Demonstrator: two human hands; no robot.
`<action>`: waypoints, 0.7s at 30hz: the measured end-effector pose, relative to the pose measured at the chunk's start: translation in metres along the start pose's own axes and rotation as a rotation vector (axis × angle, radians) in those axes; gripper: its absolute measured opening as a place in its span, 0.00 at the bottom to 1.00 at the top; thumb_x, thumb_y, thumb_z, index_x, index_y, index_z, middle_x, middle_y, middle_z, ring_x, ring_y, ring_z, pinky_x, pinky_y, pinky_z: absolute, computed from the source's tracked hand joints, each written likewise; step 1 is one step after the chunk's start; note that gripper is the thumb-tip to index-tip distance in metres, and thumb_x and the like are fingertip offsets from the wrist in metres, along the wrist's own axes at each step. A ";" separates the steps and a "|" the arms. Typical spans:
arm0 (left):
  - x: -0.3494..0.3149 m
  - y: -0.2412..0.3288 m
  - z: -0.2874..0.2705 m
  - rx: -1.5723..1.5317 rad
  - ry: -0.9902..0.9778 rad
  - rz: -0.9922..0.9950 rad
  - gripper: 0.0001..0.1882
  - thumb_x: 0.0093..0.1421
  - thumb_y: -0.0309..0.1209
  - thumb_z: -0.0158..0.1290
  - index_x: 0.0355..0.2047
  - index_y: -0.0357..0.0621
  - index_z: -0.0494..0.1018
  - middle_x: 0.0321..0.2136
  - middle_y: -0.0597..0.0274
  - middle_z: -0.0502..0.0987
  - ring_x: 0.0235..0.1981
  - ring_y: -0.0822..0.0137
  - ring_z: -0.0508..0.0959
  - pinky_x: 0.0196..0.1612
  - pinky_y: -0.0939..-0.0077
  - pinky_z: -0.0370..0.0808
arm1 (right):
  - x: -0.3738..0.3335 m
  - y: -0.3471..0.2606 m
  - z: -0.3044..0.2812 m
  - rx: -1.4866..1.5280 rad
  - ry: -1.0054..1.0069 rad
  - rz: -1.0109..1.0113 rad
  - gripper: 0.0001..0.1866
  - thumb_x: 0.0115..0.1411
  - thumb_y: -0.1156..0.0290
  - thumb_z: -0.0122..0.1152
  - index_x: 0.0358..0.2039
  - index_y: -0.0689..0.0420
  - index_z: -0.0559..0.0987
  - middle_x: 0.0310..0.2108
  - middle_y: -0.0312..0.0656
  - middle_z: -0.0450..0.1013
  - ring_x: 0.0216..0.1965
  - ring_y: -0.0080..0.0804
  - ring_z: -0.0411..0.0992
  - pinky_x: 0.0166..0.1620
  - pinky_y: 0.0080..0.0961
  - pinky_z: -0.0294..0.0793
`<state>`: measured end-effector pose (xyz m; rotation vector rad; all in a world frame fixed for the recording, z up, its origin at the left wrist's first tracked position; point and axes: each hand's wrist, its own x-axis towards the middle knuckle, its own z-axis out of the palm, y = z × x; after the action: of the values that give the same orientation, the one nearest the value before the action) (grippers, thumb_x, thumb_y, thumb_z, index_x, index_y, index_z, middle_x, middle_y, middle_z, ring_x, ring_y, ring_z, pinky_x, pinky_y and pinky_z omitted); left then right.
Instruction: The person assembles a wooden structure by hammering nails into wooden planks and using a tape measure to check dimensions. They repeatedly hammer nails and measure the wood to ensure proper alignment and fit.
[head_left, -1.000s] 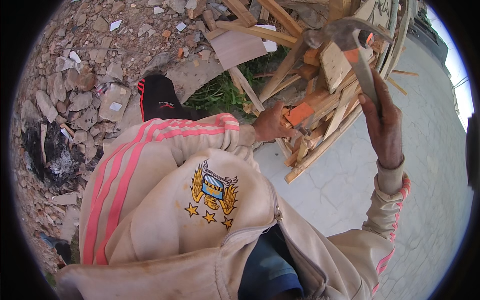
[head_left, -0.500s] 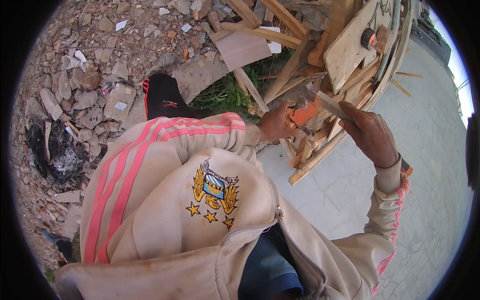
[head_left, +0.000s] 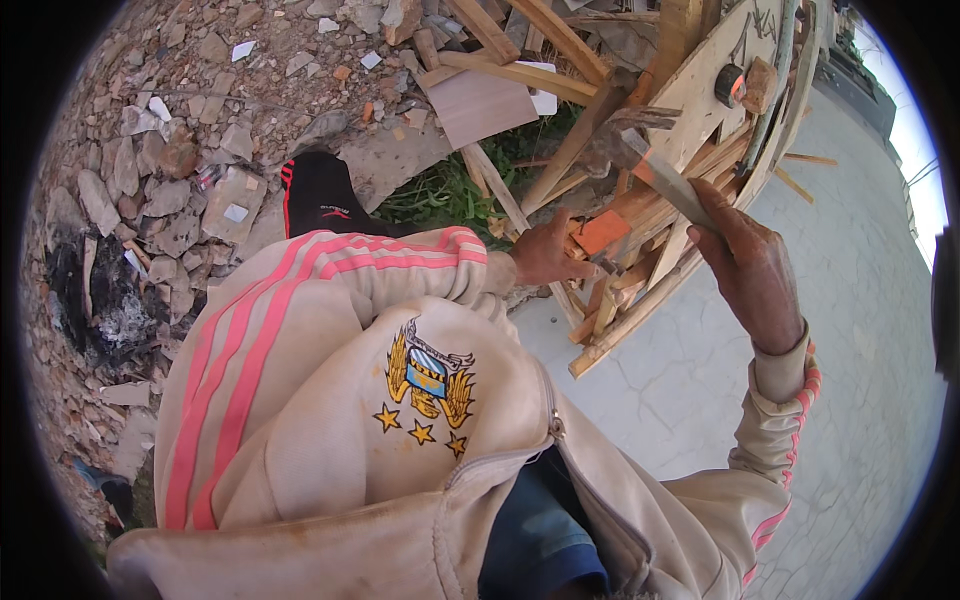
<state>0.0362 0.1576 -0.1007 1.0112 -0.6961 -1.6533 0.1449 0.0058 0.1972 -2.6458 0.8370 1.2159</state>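
Observation:
A hammer (head_left: 660, 180) is gripped in my right hand (head_left: 745, 265), its shaft slanting up and left. Its worn grey head (head_left: 607, 150) hangs above the wood pile, apart from the block below. My left hand (head_left: 548, 250) is closed, thumb and fingers around the near end of a small orange-red block (head_left: 600, 232). The block rests among the wood pieces; I cannot tell whether it is brick or painted wood. Part of the left hand's grip is hidden by the block and wood.
Stacked planks (head_left: 640, 285) and a pale board (head_left: 690, 120) lie beneath and beyond my hands. On the board are a black-and-orange roll (head_left: 730, 85) and a brick chunk (head_left: 760, 85). Rubble (head_left: 180, 190) covers the left ground; paving (head_left: 830, 300) spreads at the right.
The hammer has risen away from the orange-red block, its head moving up the picture. My right hand has lifted slightly; my left hand stays by the block.

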 end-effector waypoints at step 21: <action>0.004 0.002 0.001 0.046 0.039 0.007 0.51 0.52 0.59 0.67 0.58 0.33 0.53 0.41 0.36 0.77 0.43 0.40 0.82 0.45 0.52 0.78 | -0.045 -0.003 0.062 -0.180 0.012 0.064 0.31 0.63 0.74 0.65 0.67 0.49 0.70 0.30 0.45 0.76 0.27 0.45 0.78 0.27 0.41 0.77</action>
<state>0.0360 0.1529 -0.1000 1.0695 -0.7140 -1.6141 0.0809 0.0476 0.1883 -2.7889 0.8584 1.3517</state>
